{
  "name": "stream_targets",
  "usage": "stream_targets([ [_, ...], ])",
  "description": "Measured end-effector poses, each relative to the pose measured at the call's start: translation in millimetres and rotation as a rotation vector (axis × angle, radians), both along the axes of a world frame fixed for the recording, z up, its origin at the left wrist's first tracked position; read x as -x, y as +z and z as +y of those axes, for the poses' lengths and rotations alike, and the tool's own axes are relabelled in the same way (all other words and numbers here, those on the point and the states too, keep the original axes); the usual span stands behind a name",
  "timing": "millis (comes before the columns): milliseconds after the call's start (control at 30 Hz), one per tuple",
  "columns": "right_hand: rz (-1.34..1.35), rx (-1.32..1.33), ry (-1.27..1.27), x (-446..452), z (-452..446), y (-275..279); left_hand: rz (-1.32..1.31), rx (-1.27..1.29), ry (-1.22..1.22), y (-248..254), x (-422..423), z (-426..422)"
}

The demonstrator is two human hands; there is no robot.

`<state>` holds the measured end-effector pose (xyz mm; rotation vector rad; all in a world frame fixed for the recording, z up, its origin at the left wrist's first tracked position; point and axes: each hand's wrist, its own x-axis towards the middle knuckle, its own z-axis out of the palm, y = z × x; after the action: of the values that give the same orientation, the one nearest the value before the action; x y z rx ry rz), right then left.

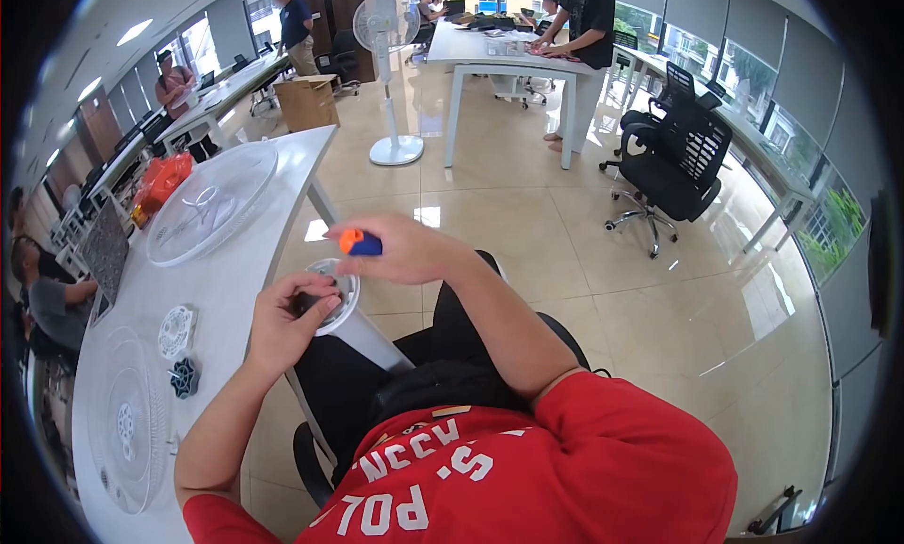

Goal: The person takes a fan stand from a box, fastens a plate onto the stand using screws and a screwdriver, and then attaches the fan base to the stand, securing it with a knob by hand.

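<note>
Clock directions are taken from the white round-topped housing [349, 310], which stands just beside the white table [226, 294], near the person's black-clad legs; the left hand [284, 325] comes in from 8 o'clock, its thumb and fingers curved towards each other over the dark middle of the housing; whether they pinch a small part there I cannot tell; the right hand [400, 248] is at 1 o'clock, above the housing, its fingers curled round an orange-and-blue handle [366, 244] whose orange end points left; the handle's far end is hidden in the hand. On the table, a white openwork disc [176, 332] lies near 9 o'clock; a dark green lobed knob [184, 378] is just beside it, nearer 8; a clear round fan guard [125, 426] lies further out at 8 o'clock; a larger white guard [215, 203] is at 10, with a red plastic bag [168, 178] just beyond it; on the floor, a white standing fan [389, 92] rises between 12 and 1, and a black office chair [680, 153] stands at 2; a person in a black shirt [586, 21] leans over another table [513, 60] between 1 and 2.
</note>
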<state>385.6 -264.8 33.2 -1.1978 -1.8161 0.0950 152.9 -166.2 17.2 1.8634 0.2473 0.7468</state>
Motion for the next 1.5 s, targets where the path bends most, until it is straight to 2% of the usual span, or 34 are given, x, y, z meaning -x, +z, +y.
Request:
stream_targets([
  [100, 0.142, -0.091, 0.022, 5.8, -6.1, 48.2, 0.062, 0.001, -0.001, 0.6, 0.8, -2.3],
  [133, 0.15, -0.095, 0.028, 17.5, -13.4, 63.6, 0.002, -0.072, -0.024, -2.9, -1.0, -1.5],
  [200, 0.47, -0.009, 0.076, 38.9, -25.7, 88.4, -0.046, -0.151, -0.042, -3.7, -0.4, -5.8],
  [233, 0.602, -0.061, 0.165, 50.6, -25.5, 87.8, -0.043, -0.124, -0.022, -2.5, -1.5, -9.8],
  [267, 0.609, -0.071, 0.167, 57.8, -24.0, 82.6, -0.042, -0.099, -0.004, -1.1, -1.7, -10.5],
  [333, 0.87, -0.078, 0.472, 68.2, -20.2, 70.4, -0.017, -0.023, -0.013, -3.1, 3.8, -9.7],
  [367, 0.897, -0.089, 0.51, 73.5, -16.6, 67.7, 0.001, 0.062, -0.022, -4.7, 3.1, -9.8],
  [467, 0.91, -0.032, 0.545, 80.4, -16.0, 69.5, 0.032, 0.028, -0.084, 0.5, 5.2, -13.7],
  [733, 0.919, -0.105, 0.491, 79.6, -20.1, 72.5, 0.006, 0.009, -0.123, -0.3, 6.0, -25.1],
  [800, 0.919, -0.124, 0.459, 76.6, -23.2, 74.4, -0.019, -0.142, -0.105, -4.2, 4.7, -21.9],
  [900, 0.955, -0.168, 0.449, 75.2, -23.5, 75.9, 0.016, -0.237, -0.102, -0.5, 4.8, -23.3],
  [1100, 0.868, -0.135, 0.41, 74.1, -22.3, 76.5, -0.009, -0.066, -0.123, 1.5, 4.2, -30.4],
  [1233, 0.857, -0.119, 0.415, 76.5, -22.0, 74.7, -0.037, -0.136, -0.126, -5.3, 3.7, -22.7],
  [1300, 0.842, -0.09, 0.403, 78.1, -20.7, 74.1, -0.001, -0.036, -0.148, -0.2, 4.3, -25.8],
  [1500, 0.856, -0.082, 0.392, 79.8, -18.9, 77.7, -0.038, -0.09, -0.161, -3.8, 5.0, -23.6],
])
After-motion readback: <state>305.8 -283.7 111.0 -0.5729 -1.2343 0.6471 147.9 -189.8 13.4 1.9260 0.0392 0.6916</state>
